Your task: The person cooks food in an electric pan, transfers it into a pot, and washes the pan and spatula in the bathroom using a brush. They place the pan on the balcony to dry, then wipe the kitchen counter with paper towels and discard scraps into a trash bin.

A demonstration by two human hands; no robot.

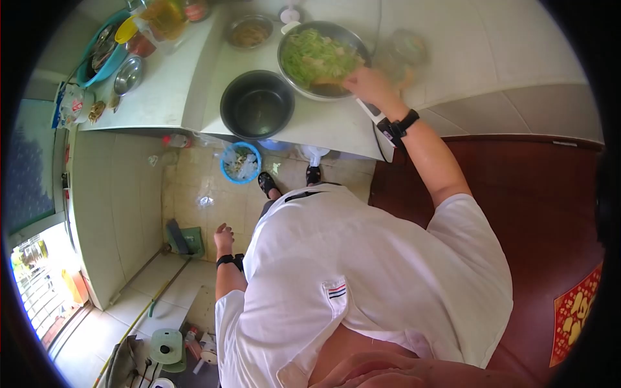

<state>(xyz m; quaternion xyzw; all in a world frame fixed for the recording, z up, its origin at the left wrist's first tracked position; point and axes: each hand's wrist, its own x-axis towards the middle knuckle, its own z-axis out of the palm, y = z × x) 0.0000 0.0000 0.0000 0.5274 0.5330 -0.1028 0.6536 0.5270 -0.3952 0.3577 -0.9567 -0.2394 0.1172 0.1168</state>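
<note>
Right hand (365, 84): at the near right side of the round pan (353, 45), by its rim, wrist bent, fingers bunched together and pointing inward; whether they grip anything cannot be told from this angle. Pan stands on the pale worktop (310, 123), upright, with shredded green vegetables (314, 52) spread over most of its base; paler pieces mixed in. White handle projects below the hand.

Left hand (224, 237): lowered at the person's side, partly open with fingers loosely bent, nothing seen in it, well apart from the worktop. Dark band on each wrist.

Surroundings: deep dark pot (257, 107) just beside the pan, on its left and nearer the person — no food discernible in it. Small metal bowl (230, 29) behind the pot holds brownish food, too small to identify. On the floor, near the person's shoes (267, 184), a blue basin (222, 167) containing mixed scraps — green dustpan (194, 239) farther left, near the lowered hand
</note>
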